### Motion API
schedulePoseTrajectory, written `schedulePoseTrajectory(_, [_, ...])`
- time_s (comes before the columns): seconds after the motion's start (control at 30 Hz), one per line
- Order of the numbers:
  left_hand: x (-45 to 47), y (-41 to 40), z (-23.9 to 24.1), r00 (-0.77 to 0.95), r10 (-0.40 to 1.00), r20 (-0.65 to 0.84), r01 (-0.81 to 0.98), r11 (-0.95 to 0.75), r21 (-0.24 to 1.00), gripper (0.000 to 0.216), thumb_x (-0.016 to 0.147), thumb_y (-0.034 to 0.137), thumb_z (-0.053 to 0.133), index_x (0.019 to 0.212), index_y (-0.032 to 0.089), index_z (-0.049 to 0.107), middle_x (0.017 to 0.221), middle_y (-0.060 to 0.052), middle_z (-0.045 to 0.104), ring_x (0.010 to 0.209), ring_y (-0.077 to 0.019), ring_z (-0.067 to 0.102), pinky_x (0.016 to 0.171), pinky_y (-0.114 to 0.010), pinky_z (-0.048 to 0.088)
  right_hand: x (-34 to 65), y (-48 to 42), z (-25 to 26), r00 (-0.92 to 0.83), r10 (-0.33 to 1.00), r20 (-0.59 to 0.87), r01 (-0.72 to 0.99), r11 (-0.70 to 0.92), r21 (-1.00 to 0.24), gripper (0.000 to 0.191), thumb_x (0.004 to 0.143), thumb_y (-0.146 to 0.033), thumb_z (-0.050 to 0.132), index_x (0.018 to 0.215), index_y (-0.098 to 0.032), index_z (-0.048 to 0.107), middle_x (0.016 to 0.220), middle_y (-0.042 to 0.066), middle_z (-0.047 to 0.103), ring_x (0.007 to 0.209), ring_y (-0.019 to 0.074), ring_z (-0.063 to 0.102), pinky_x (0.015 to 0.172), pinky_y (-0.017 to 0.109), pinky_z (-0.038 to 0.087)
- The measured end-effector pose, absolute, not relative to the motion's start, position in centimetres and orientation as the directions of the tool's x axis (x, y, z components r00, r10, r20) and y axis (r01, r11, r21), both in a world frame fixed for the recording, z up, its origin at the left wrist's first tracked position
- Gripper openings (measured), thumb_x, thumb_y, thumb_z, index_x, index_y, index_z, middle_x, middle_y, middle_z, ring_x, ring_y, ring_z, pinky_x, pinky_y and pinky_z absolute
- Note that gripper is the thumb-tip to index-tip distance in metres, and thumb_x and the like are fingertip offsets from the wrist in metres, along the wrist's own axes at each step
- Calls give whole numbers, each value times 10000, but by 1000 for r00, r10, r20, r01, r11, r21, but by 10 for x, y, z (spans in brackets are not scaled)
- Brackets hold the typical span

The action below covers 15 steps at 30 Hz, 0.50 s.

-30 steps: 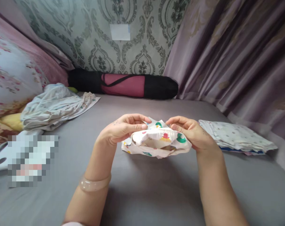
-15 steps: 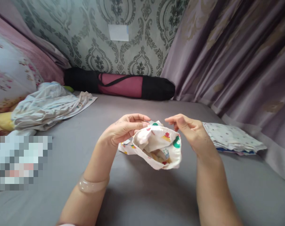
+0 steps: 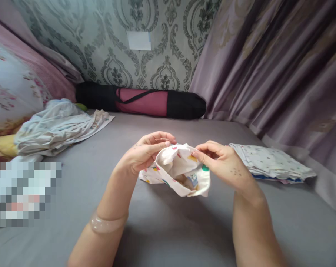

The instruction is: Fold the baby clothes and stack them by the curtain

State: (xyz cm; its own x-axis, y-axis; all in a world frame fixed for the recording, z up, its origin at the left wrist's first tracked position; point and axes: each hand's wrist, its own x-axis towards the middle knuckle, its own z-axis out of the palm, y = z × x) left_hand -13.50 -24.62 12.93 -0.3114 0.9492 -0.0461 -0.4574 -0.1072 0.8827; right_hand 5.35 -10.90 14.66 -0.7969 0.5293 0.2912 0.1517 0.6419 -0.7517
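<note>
A white cloth piece with a colourful print point(image 3: 181, 163) is held up in front of me, its round hemmed opening tilted toward me. Whether it is a garment or a pouch I cannot tell. My left hand point(image 3: 148, 152) pinches the far left edge of the opening between thumb and fingers. On the other side, my right hand point(image 3: 219, 159) grips the far right rim, thumb on the inside face and fingers behind. A printed part of the cloth hangs out to the left, below my left hand. Pale and blue-grey fabric shows inside the opening.
A folded stack of dotted white cloth point(image 3: 270, 161) lies at right. Crumpled pale clothes point(image 3: 62, 122) lie at left, near a floral pillow point(image 3: 12, 85). Nearer is a blurred-out item point(image 3: 26, 193). A black and maroon long bag point(image 3: 141, 102) rests along the wall; a curtain point(image 3: 256, 74) hangs at right.
My right hand has moved left and down and closed on the right rim of the cloth, from hovering apart from it. The opening has shifted slightly left; my left hand keeps its hold.
</note>
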Motion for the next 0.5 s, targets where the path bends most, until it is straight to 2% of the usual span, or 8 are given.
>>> schedulePoseTrajectory(0.13, [-139, -251, 129, -225, 972, -72, -420, -30, 907, 259, 697, 217, 803, 933, 145, 721, 793, -34, 709, 627, -118, 645, 591, -225, 528, 48, -108, 145, -704, 543, 458, 106, 717, -689, 178, 866, -386, 651, 846, -230, 734, 831, 20, 658, 692, 138, 604, 589, 253, 462])
schedulePoseTrajectory(0.23, [-140, -253, 129, -229, 968, -105, -358, 16, 933, 300, 676, 234, 813, 950, 147, 727, 813, -48, 711, 633, -124, 637, 580, -225, 514, 45, -111, 146, -661, 521, 540, 70, 760, -646, 142, 878, -337, 641, 847, -233, 733, 847, 20, 653, 747, 150, 619, 642, 269, 475])
schedulePoseTrajectory(0.37, [-141, -255, 132, -199, 973, -117, -218, 72, 973, 266, 686, 286, 806, 884, 125, 734, 848, -73, 705, 695, -137, 630, 608, -220, 493, 42, -113, 145, -627, 506, 592, 60, 790, -611, 122, 888, -289, 624, 855, -230, 726, 842, 18, 649, 745, 151, 616, 660, 283, 479])
schedulePoseTrajectory(0.5, [-142, -259, 134, -174, 982, -69, -103, 52, 993, 209, 693, 311, 793, 781, 131, 732, 934, -90, 701, 788, -169, 631, 657, -241, 491, 42, -112, 145, -612, 507, 607, 84, 805, -588, 132, 896, -303, 610, 865, -236, 719, 846, 26, 649, 749, 162, 613, 674, 296, 485])
